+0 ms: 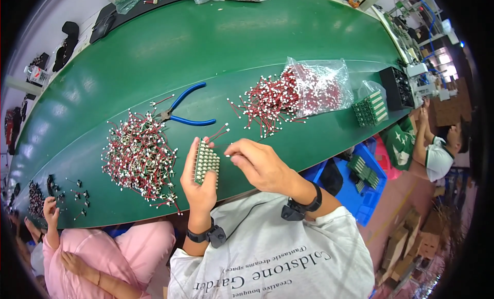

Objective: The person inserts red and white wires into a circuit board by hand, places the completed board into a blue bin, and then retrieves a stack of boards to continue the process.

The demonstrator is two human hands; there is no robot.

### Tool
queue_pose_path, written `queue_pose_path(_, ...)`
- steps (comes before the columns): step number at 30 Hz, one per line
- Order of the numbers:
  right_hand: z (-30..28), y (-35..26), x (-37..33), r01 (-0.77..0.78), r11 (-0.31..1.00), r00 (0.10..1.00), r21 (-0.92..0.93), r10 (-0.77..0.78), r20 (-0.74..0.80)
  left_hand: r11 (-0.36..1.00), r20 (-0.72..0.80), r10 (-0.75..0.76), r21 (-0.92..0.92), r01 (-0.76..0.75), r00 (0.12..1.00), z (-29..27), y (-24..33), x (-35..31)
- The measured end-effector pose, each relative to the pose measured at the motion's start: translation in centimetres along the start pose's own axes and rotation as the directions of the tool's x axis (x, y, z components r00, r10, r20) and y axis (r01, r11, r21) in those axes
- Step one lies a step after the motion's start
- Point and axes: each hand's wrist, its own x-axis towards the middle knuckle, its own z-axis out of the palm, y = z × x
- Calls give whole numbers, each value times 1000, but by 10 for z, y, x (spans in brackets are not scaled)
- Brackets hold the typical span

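My left hand [199, 193] grips a small circuit board panel [207, 164] set with rows of white connectors, its thumb across the face. Right beside it, the thumb and fingers of my right hand [263, 166] pinch a thin wire lead [222, 145] that runs toward the panel's upper edge. Whether the lead is plugged into the panel is too small to tell. A loose red lead with white ends [220, 131] lies just beyond the panel. To the left is a heap of small boards with red wires [140, 157], and blue-handled pliers [188, 104] rest open at its far edge.
Red wire leads [270, 101] spill from a clear plastic bag [324, 88] on the green table [231, 36]. Farther right stand stacked green boards [369, 111] and a black box [396, 88]. A blue bin [368, 201] sits below. A co-worker in pink [98, 252] sits at left.
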Motion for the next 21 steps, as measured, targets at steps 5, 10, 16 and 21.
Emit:
queue_pose_path(5, 5, -6, 13, 56, 996, 998, -65, -57, -20, 994, -33, 34, 104, -30, 999, 4, -11, 1)
queue_pose_path(10, 10, -3, 10, 50, 998, 997, -42, -52, -55, 976, -25, 76, 208, -69, 997, 9, -8, -1)
queue_pose_path(16, 12, 1, 10, 51, 998, 991, -23, -54, -125, 984, 8, 64, 164, -65, 998, 16, -10, -3)
queue_pose_path(21, 15, 10, 10, 149, 969, 969, -200, -183, -166, 971, 17, 83, 225, -85, 996, 16, -9, -3)
